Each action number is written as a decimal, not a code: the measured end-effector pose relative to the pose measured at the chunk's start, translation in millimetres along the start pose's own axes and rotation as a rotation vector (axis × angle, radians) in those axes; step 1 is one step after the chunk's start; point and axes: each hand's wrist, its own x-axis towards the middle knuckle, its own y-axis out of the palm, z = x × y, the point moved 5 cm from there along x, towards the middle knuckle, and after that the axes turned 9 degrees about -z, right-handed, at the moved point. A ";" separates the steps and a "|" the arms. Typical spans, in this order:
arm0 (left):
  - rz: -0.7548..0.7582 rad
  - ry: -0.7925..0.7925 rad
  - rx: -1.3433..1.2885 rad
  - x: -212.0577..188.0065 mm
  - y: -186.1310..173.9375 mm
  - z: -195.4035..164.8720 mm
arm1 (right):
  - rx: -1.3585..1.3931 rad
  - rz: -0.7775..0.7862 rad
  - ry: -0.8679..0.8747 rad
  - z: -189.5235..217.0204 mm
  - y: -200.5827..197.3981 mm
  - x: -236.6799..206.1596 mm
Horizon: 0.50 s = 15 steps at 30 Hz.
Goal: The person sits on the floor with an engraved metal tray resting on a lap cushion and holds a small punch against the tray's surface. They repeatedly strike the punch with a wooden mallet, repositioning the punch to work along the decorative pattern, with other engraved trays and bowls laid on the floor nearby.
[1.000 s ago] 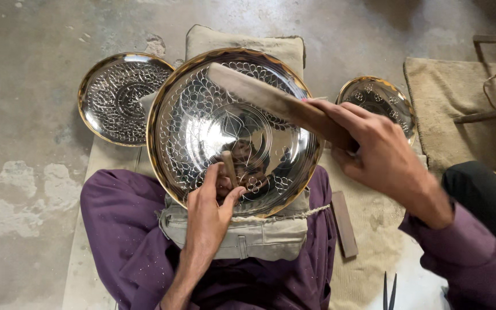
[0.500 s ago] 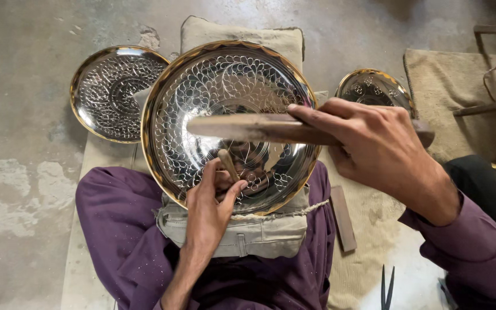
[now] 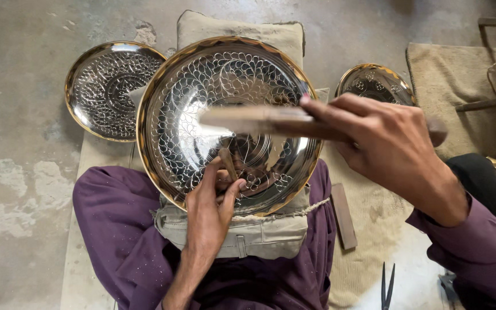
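Observation:
A large shiny metal bowl (image 3: 190, 115) with an engraved petal pattern and a gold rim rests on a padded cushion over my purple-clad lap. My left hand (image 3: 210, 206) holds a small metal chisel (image 3: 227, 163) upright against the bowl's inner surface near its lower middle. My right hand (image 3: 388, 143) grips a flat wooden mallet (image 3: 254, 119), held level above the bowl, its head over the chisel.
An engraved metal plate (image 3: 107, 89) lies on the concrete floor at the left. A smaller engraved bowl (image 3: 374, 83) sits at the right. A wooden block (image 3: 343, 215) and dark shears (image 3: 387, 287) lie on a tan mat (image 3: 449, 74).
The wooden mallet swung from a raised, tilted pose down to level over the chisel. The left hand and chisel stayed in place on the bowl.

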 end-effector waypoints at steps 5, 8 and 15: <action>-0.014 0.000 0.010 -3.2 -1.8 -1.4 | 0.026 -0.053 -0.079 5.6 -16.4 5.2; -0.002 0.027 -0.016 -2.1 -0.8 -1.6 | -0.072 -0.137 -0.178 14.0 -24.4 9.2; -0.005 0.011 -0.024 -1.4 0.2 0.9 | -0.013 -0.068 -0.122 13.6 -16.9 10.8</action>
